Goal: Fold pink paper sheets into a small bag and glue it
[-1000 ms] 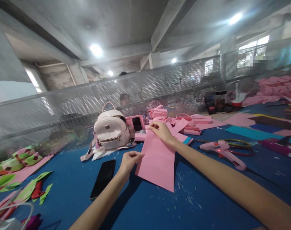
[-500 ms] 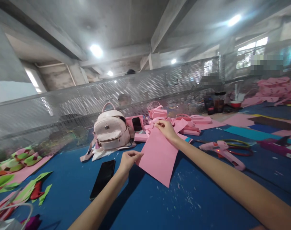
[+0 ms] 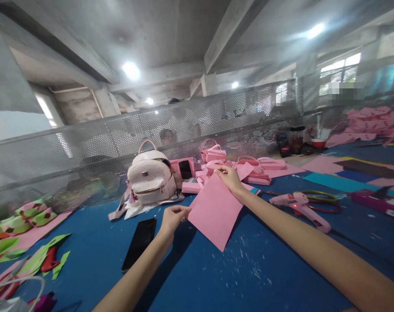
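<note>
A pink sheet (image 3: 214, 210) is held up over the blue table (image 3: 216, 277), tilted like a diamond. My left hand (image 3: 173, 217) pinches its left corner, fingers closed. My right hand (image 3: 228, 177) grips its far top corner, fingers curled over the edge. Just behind the sheet lies a heap of pink folded pieces and strips (image 3: 245, 167).
A black phone (image 3: 139, 243) lies left of my left arm. A pale pink backpack (image 3: 150, 177) stands behind it. A pink glue gun (image 3: 299, 204) lies to the right by a coiled cord. Green and pink cutouts (image 3: 24, 234) lie far left. A perforated metal screen (image 3: 86, 151) bounds the table.
The pink sheet has turned and lifted, its lower corner rising towards the middle. My right hand moved slightly right and away; my left hand stayed almost in place.
</note>
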Demonstrator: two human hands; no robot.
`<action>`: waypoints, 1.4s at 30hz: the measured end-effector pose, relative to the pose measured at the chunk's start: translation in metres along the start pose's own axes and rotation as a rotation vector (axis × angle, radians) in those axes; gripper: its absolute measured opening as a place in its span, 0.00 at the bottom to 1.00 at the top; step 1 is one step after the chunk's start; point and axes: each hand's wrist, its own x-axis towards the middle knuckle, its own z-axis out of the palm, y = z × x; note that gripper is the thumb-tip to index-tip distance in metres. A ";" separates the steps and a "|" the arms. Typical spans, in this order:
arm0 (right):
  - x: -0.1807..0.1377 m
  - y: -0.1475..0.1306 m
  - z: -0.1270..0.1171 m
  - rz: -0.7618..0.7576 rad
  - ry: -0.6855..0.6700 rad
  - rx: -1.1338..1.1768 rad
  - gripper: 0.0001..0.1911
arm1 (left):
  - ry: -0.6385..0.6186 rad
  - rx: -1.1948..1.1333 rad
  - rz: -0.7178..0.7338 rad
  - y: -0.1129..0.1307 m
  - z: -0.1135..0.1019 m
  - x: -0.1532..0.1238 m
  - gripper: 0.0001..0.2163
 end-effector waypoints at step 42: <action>-0.032 -0.030 0.006 -0.143 -0.390 -0.139 0.12 | 0.102 -0.037 -0.045 -0.005 -0.036 0.014 0.13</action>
